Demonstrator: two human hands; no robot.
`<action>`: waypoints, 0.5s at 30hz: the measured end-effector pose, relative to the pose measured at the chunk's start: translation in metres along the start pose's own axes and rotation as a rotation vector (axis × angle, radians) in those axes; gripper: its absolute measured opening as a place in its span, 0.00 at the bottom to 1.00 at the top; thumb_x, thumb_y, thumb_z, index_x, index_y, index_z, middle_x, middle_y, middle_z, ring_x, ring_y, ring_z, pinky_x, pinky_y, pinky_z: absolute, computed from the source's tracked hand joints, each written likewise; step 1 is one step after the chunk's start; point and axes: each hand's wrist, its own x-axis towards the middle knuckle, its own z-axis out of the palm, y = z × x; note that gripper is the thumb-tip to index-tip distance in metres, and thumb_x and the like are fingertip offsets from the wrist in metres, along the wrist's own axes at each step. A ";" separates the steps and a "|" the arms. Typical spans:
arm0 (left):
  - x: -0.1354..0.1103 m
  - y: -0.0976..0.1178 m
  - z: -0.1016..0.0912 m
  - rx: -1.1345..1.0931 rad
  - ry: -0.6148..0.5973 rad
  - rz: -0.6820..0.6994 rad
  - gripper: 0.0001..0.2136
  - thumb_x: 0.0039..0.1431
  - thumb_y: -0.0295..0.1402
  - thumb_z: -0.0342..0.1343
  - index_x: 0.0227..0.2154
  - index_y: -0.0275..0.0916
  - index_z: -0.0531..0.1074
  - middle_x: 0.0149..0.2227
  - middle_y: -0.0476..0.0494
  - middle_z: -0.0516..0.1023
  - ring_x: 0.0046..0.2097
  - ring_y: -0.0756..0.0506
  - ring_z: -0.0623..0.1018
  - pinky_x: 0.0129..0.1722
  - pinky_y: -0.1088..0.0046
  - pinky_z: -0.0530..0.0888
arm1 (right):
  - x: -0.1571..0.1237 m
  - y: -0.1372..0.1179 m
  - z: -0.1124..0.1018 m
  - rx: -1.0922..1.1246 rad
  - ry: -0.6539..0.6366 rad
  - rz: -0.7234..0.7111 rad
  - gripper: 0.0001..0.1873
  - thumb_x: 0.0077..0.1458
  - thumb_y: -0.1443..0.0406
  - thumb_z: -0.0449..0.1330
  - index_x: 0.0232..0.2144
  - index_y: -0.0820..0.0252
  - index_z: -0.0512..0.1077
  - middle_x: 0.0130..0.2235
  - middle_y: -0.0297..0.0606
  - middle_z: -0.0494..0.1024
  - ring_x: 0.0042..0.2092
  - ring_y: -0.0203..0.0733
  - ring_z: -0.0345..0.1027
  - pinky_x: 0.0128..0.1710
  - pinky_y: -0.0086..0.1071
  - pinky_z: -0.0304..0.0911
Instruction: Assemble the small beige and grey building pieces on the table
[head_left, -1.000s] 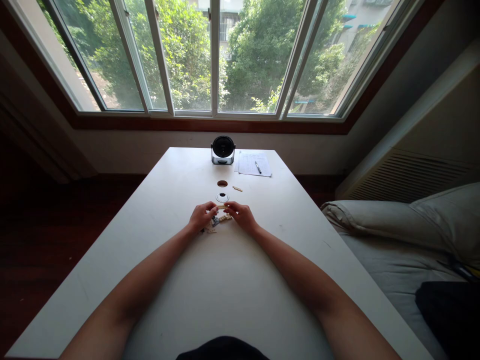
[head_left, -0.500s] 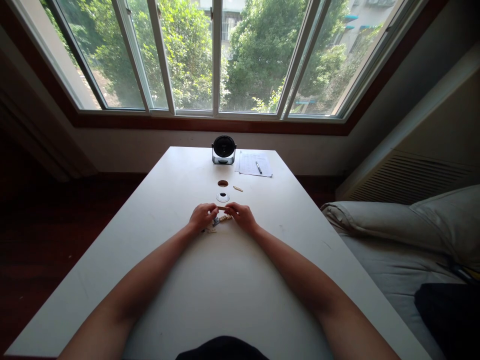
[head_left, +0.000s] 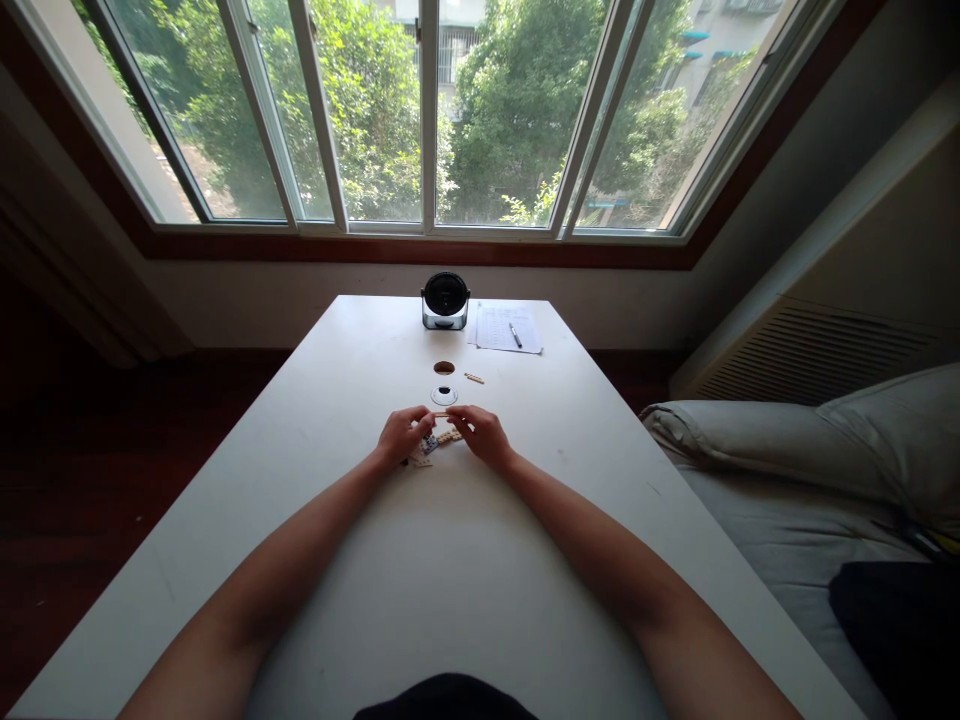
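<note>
The left hand (head_left: pixel 405 435) and right hand (head_left: pixel 481 436) pinch a slim tan brick (head_left: pixel 442 414) by its ends, just short of the round worktop grommet (head_left: pixel 444 395); another tan brick (head_left: pixel 473 378) lies beyond that grommet; a loose heap of bricks (head_left: pixel 421 450) remains unjoined on its near side.

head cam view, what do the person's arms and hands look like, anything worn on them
The left arm and right arm are bare, with no sleeves in view. The left hand and right hand wear no gloves, and no watch or bracelet shows. A dark garment shows at the bottom edge.
</note>
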 end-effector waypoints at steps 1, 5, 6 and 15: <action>0.000 0.001 0.000 0.003 0.011 0.010 0.15 0.63 0.43 0.50 0.30 0.40 0.77 0.29 0.47 0.81 0.31 0.47 0.77 0.34 0.73 0.70 | 0.000 0.000 0.000 0.005 0.005 0.012 0.11 0.66 0.60 0.56 0.45 0.53 0.76 0.40 0.40 0.81 0.41 0.42 0.75 0.43 0.34 0.67; -0.001 0.003 0.000 0.031 0.040 0.064 0.12 0.63 0.43 0.52 0.36 0.42 0.77 0.35 0.46 0.82 0.36 0.46 0.78 0.36 0.72 0.71 | -0.002 0.002 0.001 0.042 -0.006 0.055 0.11 0.66 0.59 0.55 0.43 0.54 0.76 0.34 0.37 0.81 0.35 0.41 0.75 0.40 0.33 0.67; -0.001 0.003 -0.001 0.042 0.042 0.076 0.12 0.64 0.42 0.52 0.36 0.42 0.77 0.35 0.46 0.82 0.36 0.45 0.78 0.37 0.72 0.71 | -0.002 0.002 0.001 0.049 -0.017 0.064 0.12 0.66 0.59 0.55 0.43 0.54 0.76 0.33 0.37 0.81 0.34 0.40 0.74 0.39 0.32 0.67; 0.001 -0.003 0.001 0.038 0.022 0.062 0.12 0.65 0.42 0.51 0.35 0.42 0.77 0.32 0.46 0.81 0.35 0.45 0.78 0.38 0.71 0.72 | -0.001 -0.003 -0.002 -0.096 -0.042 -0.050 0.10 0.64 0.61 0.58 0.46 0.53 0.74 0.39 0.40 0.79 0.40 0.43 0.71 0.42 0.36 0.67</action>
